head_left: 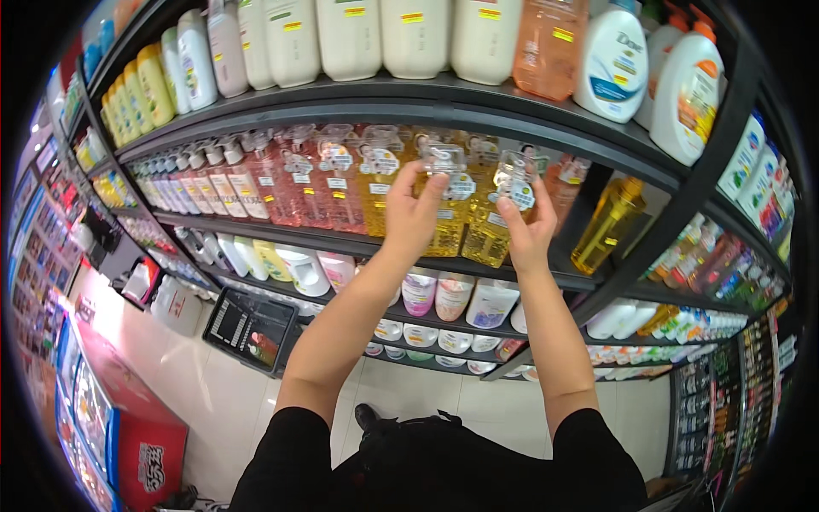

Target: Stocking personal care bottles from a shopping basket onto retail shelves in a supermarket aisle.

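My left hand is closed around the upper part of a clear bottle of golden liquid with a transparent top. To its right, my right hand grips another golden bottle near its clear top, and this one leans a little. Both bottles are at the front of the black middle shelf, side by side. Pink bottles of similar shape line up to the left, beside one more golden bottle. Each golden bottle carries a small white tag at its neck.
Large cream bottles and a white pump bottle fill the shelf above. A tall yellow bottle stands at the right by a black shelf post. Lower shelves hold tubs and bottles. A dark basket sits on the tiled floor.
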The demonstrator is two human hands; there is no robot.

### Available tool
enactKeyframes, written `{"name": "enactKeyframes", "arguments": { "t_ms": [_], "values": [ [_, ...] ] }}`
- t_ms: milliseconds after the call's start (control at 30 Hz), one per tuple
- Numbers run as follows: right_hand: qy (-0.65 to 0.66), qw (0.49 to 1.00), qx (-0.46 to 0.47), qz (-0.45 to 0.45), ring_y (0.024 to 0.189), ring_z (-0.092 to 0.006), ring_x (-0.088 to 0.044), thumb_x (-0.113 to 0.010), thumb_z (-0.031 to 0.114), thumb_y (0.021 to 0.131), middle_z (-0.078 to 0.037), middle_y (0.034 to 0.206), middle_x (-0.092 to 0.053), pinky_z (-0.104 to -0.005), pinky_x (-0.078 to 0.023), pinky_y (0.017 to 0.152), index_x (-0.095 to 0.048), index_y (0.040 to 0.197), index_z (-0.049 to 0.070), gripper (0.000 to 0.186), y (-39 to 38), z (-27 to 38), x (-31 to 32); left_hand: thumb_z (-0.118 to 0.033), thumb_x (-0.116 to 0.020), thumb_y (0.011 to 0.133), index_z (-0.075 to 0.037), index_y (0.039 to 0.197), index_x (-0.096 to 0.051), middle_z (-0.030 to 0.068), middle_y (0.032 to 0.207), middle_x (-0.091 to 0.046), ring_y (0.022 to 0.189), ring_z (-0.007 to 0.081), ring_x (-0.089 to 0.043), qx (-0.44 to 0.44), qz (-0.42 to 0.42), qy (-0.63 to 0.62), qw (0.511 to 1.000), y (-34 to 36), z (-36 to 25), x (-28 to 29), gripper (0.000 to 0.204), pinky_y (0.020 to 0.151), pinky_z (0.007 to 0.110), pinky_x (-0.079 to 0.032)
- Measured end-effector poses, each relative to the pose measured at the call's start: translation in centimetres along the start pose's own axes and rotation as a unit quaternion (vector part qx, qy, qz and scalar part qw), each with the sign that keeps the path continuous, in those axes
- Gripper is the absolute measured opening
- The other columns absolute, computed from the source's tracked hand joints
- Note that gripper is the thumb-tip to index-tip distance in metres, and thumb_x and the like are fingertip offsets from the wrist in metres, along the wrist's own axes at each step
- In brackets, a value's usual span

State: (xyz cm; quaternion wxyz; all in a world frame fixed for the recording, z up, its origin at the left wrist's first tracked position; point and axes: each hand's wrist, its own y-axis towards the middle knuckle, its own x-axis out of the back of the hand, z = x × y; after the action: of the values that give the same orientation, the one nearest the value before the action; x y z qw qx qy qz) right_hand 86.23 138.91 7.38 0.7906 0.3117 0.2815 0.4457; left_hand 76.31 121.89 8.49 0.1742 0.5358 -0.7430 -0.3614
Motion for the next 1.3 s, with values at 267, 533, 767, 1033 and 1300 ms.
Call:
{"name": "enactKeyframes", "arguments": {
  "t_ms": [267, 533, 767, 1033, 1300],
  "values": [
    [-0.213, 0.972, 0.092, -0.023, 0.133, -0.0316, -0.054, -0.08, 0.015, 0.087, -0.022, 0.143, -0.053, -0.0412, -0.041, 0.113, -0.045, 0.147, -0.005, 0.073, -0.3, -1.6, -2.4, -0.017, -0.071, 0.099, 0.002, 0.143, -0.048, 0.0148, 0.136, -0.056, 0.125, 0.0235, -0.055, -0.096, -0.05, 0.134, 0.985, -0.4, 1.6, -0.3, 0.053, 0.107, 0.036, -0.043],
    [-0.268, 0.953, 0.123, -0.067, 0.137, -0.0387, -0.048, -0.083, 0.02, 0.086, -0.024, 0.148, -0.049, -0.0456, -0.038, 0.115, -0.044, 0.15, -0.004, 0.079, -4.0, -3.4, -1.6, -0.012, -0.072, 0.096, 0.004, 0.155, -0.034, 0.0239, 0.158, -0.038, 0.143, 0.0346, -0.044, -0.176, -0.031, 0.237, 0.955, -1.3, 2.1, -0.2, 0.072, 0.119, 0.043, -0.035],
    [-0.351, 0.927, 0.124, -0.053, 0.131, -0.0404, -0.051, -0.081, 0.02, 0.087, -0.024, 0.145, -0.051, -0.0466, -0.04, 0.111, -0.048, 0.148, -0.003, 0.073, -5.1, -2.9, -0.8, -0.005, -0.071, 0.091, -0.007, 0.149, -0.05, 0.0263, 0.16, -0.038, 0.152, 0.0488, -0.027, -0.344, 0.037, 0.41, 0.844, -4.2, 4.4, 1.9, 0.062, 0.123, 0.06, -0.022],
    [-0.249, 0.967, -0.056, -0.011, 0.118, -0.0345, -0.061, -0.079, 0.019, 0.09, -0.021, 0.132, -0.059, -0.0398, -0.048, 0.101, -0.052, 0.146, -0.003, 0.066, -6.6, -1.6, -0.3, -0.013, -0.068, 0.092, -0.012, 0.147, -0.057, 0.0159, 0.162, -0.041, 0.151, 0.0449, -0.032, -0.253, 0.114, 0.524, 0.805, -9.9, 6.6, 5.2, 0.056, 0.122, 0.068, -0.016],
    [-0.309, 0.948, -0.067, 0.027, 0.124, -0.0397, -0.059, -0.076, 0.02, 0.093, -0.023, 0.136, -0.058, -0.0428, -0.049, 0.101, -0.048, 0.147, -0.002, 0.065, -6.6, -2.3, -2.1, -0.01, -0.066, 0.092, -0.002, 0.151, -0.049, 0.0239, 0.162, -0.037, 0.152, 0.0483, -0.03, -0.216, 0.127, 0.463, 0.85, -9.6, 7.3, 7.1, 0.062, 0.122, 0.067, -0.018]
  ]
}}
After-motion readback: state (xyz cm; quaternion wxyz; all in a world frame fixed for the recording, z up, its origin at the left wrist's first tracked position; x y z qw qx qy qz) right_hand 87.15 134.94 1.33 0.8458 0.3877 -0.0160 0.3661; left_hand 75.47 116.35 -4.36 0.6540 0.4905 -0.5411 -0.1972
